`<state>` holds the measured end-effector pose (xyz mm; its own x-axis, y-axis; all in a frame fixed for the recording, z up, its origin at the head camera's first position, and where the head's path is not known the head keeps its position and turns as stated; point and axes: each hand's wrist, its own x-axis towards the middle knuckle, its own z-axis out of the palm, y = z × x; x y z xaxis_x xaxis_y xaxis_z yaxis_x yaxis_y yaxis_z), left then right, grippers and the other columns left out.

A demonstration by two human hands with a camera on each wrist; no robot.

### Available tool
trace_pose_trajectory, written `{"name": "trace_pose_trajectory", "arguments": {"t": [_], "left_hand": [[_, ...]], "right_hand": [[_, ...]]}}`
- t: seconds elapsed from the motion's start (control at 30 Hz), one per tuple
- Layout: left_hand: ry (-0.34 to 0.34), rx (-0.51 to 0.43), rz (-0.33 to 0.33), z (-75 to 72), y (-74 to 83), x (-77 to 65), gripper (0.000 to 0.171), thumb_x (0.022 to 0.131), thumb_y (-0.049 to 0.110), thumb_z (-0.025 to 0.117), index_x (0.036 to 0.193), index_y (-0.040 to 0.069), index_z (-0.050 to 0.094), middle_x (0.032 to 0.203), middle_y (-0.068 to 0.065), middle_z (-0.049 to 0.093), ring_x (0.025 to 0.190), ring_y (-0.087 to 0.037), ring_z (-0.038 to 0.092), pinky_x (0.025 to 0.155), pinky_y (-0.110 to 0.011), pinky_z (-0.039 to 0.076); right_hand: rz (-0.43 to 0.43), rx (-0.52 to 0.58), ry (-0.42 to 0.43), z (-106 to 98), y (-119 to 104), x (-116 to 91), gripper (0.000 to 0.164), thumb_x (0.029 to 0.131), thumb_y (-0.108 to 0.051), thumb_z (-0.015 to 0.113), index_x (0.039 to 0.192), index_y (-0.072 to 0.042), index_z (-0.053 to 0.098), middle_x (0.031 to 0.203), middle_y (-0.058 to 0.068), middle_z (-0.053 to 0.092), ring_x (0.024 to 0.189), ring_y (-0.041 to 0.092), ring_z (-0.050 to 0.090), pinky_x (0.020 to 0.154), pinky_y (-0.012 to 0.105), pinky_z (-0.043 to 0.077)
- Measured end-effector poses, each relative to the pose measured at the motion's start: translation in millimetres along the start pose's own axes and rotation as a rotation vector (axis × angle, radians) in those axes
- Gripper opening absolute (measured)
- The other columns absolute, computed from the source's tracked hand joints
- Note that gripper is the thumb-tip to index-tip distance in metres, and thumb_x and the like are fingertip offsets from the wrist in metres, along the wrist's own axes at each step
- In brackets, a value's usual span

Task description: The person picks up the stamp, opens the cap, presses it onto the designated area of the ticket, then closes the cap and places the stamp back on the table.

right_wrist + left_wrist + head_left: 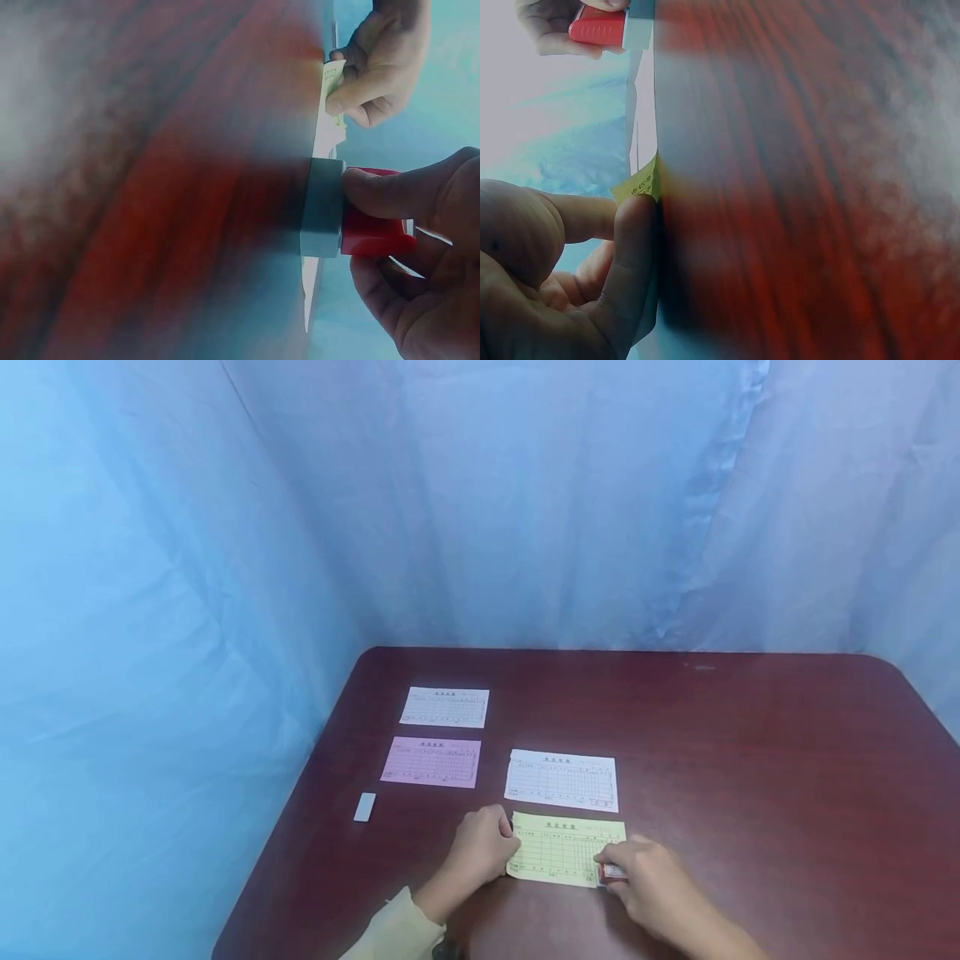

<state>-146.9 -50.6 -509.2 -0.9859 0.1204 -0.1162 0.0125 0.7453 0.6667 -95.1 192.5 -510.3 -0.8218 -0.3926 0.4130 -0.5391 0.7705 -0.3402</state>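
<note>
A yellow printed form slip (551,852) lies on the table near its front edge. My left hand (483,843) pinches the slip's left edge between thumb and fingers; in the left wrist view a yellow corner (639,182) curls up there. With thumb and fingers, my right hand (656,881) grips a red stamp (613,873) with a grey base (322,210). That base stands on the slip's lower right corner, and its underside is hidden. Just beyond is a white form slip (562,781) with a small boxed mark at its lower right.
To the left lie a pink form slip (431,762) and, farther back, another white form slip (446,707). A small white rectangular piece (364,807) rests near the left side of the dark red table (750,735). Blue curtains (540,510) hang behind and beside the table.
</note>
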Motion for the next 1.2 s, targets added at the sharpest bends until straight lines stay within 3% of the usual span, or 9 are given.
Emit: {"name": "trace_pose_trajectory", "arguments": {"t": [0.2,0.37,0.53,0.77,1.2], "left_hand": [[-0.014,-0.047,0.014,0.2,-3.7,2.5,0.018,0.080,-0.001,0.066,0.072,0.009,0.054,0.060,0.000,0.054,0.038,-0.006,0.052,0.037,-0.023,0.044],[-0.052,-0.171,0.001,-2.1,-8.1,5.9,0.015,0.085,0.003,0.067,0.077,0.009,0.056,0.064,-0.002,0.056,0.040,-0.009,0.055,0.039,-0.026,0.049],[-0.107,-0.362,-0.050,-5.7,-11.3,7.9,0.010,0.087,0.001,0.067,0.084,0.005,0.058,0.071,-0.004,0.059,0.048,-0.013,0.057,0.043,-0.030,0.054],[-0.175,-0.669,-0.122,-8.0,-11.8,14.0,0.010,0.086,-0.002,0.068,0.089,0.000,0.059,0.071,-0.006,0.057,0.056,-0.014,0.051,0.047,-0.033,0.056],[-0.157,-0.742,-0.102,-16.1,-4.1,32.3,0.014,0.088,0.001,0.069,0.095,-0.002,0.058,0.073,-0.005,0.056,0.058,-0.014,0.051,0.049,-0.030,0.057]], "right_hand": [[-0.012,0.102,0.005,-1.2,9.7,-2.3,0.037,0.061,-0.003,0.091,0.092,-0.015,0.075,0.087,-0.007,0.072,0.079,0.007,0.063,0.067,0.029,0.055],[0.097,0.179,0.112,-19.7,12.6,-1.1,0.041,0.061,-0.001,0.092,0.097,-0.013,0.077,0.089,-0.009,0.070,0.079,0.002,0.061,0.068,0.020,0.053],[0.139,0.201,0.264,-32.0,15.7,-2.1,0.046,0.057,0.001,0.093,0.097,-0.014,0.077,0.086,-0.014,0.068,0.074,0.001,0.060,0.069,0.010,0.045],[0.143,0.226,0.306,-32.1,18.9,-7.4,0.046,0.059,0.001,0.093,0.099,-0.015,0.077,0.087,-0.011,0.070,0.073,0.001,0.060,0.067,0.010,0.044],[0.125,0.263,0.366,-44.9,24.1,-6.1,0.048,0.058,0.006,0.091,0.101,-0.010,0.077,0.087,-0.008,0.071,0.073,0.000,0.060,0.065,0.011,0.045]]}}
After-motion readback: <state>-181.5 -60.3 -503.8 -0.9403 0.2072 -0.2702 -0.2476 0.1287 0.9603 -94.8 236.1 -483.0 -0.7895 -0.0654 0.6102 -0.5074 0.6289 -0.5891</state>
